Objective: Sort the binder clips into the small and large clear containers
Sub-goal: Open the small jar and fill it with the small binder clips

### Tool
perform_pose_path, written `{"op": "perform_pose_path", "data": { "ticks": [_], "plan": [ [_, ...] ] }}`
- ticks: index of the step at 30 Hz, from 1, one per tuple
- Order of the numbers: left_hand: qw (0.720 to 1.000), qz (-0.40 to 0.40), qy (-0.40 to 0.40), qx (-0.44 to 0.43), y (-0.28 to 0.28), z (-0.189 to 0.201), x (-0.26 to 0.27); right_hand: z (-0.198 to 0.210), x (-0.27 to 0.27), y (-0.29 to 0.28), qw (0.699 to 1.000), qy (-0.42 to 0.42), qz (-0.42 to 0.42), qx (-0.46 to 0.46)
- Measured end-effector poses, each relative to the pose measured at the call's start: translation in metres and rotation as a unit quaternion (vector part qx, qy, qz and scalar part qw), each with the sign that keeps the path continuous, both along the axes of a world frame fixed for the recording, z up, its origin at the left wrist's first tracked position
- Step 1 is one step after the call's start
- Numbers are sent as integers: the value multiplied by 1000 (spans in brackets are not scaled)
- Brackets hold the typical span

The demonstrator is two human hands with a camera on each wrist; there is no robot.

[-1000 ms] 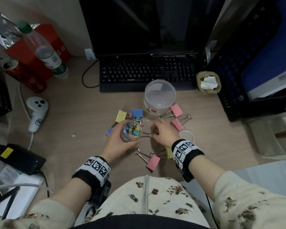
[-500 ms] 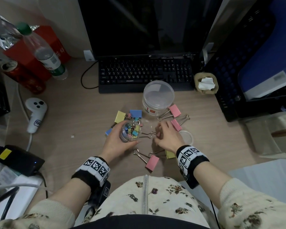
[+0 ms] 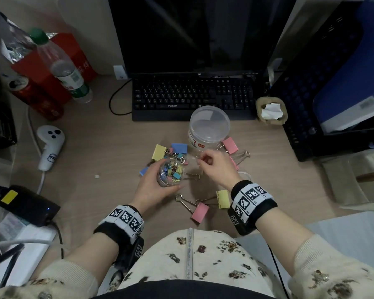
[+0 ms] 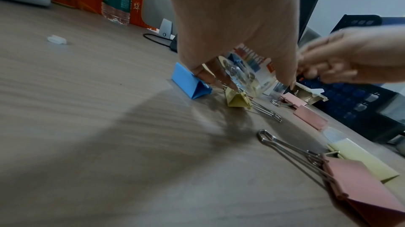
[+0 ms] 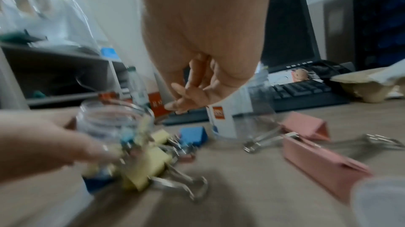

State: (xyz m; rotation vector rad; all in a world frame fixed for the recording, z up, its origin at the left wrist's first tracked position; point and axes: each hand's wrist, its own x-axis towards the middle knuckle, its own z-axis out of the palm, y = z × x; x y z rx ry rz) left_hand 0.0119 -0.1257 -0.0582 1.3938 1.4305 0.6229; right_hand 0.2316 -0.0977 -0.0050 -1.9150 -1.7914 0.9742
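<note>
clear plastic small jar [image 3: 171, 172], half full of tiny coloured binder clips, sits tilted in the left hand [image 3: 153, 184], whose fingers curl round it just above the wooden surface [image 3: 91, 152]. the right hand [image 3: 216, 167] hovers beside it, fingertips pinched together; whether they hold a clip cannot be told. large pink, yellow and blue clips lie scattered around the lidded large container [image 3: 208, 128] near the keyboard [image 3: 192, 98].

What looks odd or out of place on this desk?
The large clear container is still lidded and looks empty, while big binder clips lie scattered on the desk. The left hand holds the small jar tilted, with small clips inside.
</note>
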Motion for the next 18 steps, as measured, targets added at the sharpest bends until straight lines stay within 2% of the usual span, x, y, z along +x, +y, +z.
{"op": "perform_pose_path", "data": {
  "ticks": [3,6,10,14,18],
  "plan": [
    [1000,-5,-4,-1,1,0,0,29,-22,3,990,121,57,-33],
    [1000,6,-19,6,3,-2,-2,37,-33,5,984,145,89,-56],
    [999,29,-22,-8,5,-2,-10,21,-27,15,994,89,35,-42],
    [999,45,-17,-13,6,-1,-18,-7,-25,21,994,-37,59,-81],
    [998,61,-11,-21,6,1,-23,-22,-36,23,990,-97,54,-91]
  ]
}}
